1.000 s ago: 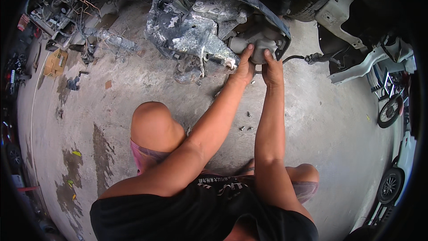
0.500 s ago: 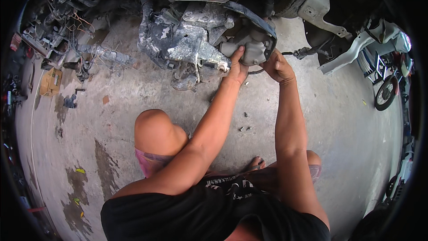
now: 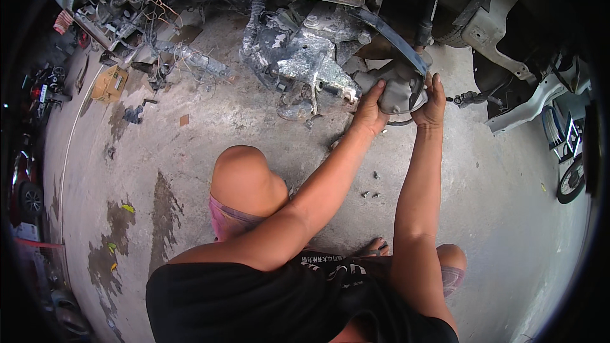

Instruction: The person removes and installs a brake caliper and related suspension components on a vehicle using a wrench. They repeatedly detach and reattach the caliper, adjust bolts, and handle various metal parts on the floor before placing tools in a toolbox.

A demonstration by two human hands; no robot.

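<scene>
A grey, dirty metal car part hangs at the end of a greasy engine and suspension assembly lying on the concrete floor. My left hand grips the part's left side, fingers wrapped up over it. My right hand holds its right side, fingers pointing up along a curved dark blue bar. Both arms are stretched forward from my crouched body. A thin black cable loops just under the part between my hands.
Wires and scrap parts are piled at the back left, with a yellow piece on the floor. Small bolts lie between my arms. White body panels and a wheel are at the right. Stains mark the concrete.
The view has shifted closer and lower toward the assembly. My right hand has moved from the part's front to its right side; my left hand has stayed on the left side.
</scene>
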